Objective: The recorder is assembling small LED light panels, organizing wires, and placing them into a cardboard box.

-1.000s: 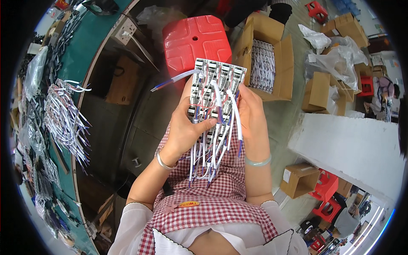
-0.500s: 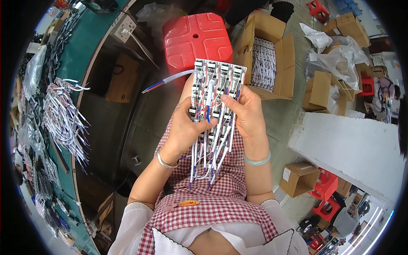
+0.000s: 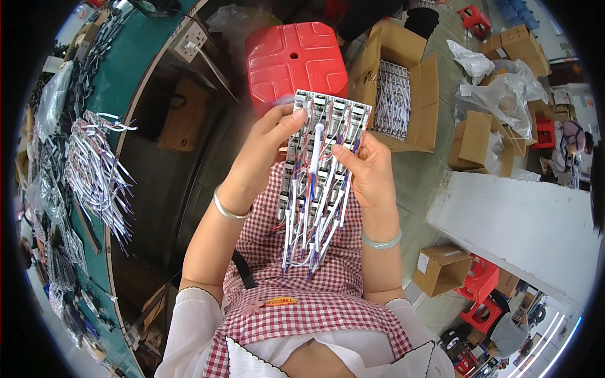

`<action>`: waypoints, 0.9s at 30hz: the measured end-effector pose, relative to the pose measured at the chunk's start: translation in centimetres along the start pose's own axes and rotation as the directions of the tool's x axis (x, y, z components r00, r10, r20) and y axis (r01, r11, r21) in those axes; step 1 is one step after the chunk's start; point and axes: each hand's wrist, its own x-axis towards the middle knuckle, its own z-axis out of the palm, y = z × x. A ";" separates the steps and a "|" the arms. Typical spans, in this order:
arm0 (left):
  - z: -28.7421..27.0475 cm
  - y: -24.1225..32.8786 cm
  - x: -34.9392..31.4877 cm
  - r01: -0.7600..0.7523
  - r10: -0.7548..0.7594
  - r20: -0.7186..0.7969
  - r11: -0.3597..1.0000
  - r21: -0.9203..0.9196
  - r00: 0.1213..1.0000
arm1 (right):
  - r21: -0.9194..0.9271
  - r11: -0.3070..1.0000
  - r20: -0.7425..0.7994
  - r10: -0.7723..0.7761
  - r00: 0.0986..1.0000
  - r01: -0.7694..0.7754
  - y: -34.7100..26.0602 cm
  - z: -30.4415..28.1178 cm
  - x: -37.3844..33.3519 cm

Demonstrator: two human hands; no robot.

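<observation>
Above my lap, tilted toward me, is a panel of small circuit boards (image 3: 326, 167), white-edged with dark components in rows. White cables with red and blue wire ends hang from its lower part over my checked apron. My right hand (image 3: 370, 165) grips the panel's right edge, thumb on the front face and fingers behind. At the upper left corner my left hand (image 3: 272, 142) is closed, its thumb against the front near the top row; the other fingers curl at the edge and are partly hidden.
A red stool (image 3: 296, 66) stands just beyond the panel. Right of it is an open cardboard box (image 3: 428, 104) of similar wired boards. On the left, a green workbench (image 3: 120, 82) holds a wired bundle (image 3: 97, 176). A white low wall (image 3: 510, 214) lies to the right.
My left hand has moved up from the panel's middle to its upper left corner. The loose cable that stuck out leftward there no longer shows. My right hand keeps its grip.
</observation>
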 end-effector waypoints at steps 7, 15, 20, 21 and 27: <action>0.9 -1.1 0.7 -0.030 0.050 0.137 0.989 -0.144 0.989 | -0.094 0.993 0.010 -0.067 0.998 0.068 -0.3 -0.1 -0.3; 1.5 -3.1 0.1 -0.160 0.162 0.066 0.987 -0.032 0.985 | 0.028 0.999 -0.016 0.023 1.000 -0.023 -1.3 0.5 -0.5; 1.4 -4.4 0.2 -0.206 0.206 0.029 0.978 0.003 0.978 | 0.049 0.998 -0.012 0.050 0.999 -0.049 -0.8 0.1 -0.5; 1.4 -4.5 0.2 -0.204 0.203 0.027 0.979 0.003 0.979 | 0.049 0.997 -0.012 0.053 0.999 -0.053 -0.7 0.0 -0.5; 1.3 -4.5 -0.2 -0.165 0.165 -0.020 0.986 0.020 0.986 | 0.111 0.986 -0.015 0.123 0.992 -0.121 -0.2 0.0 -0.6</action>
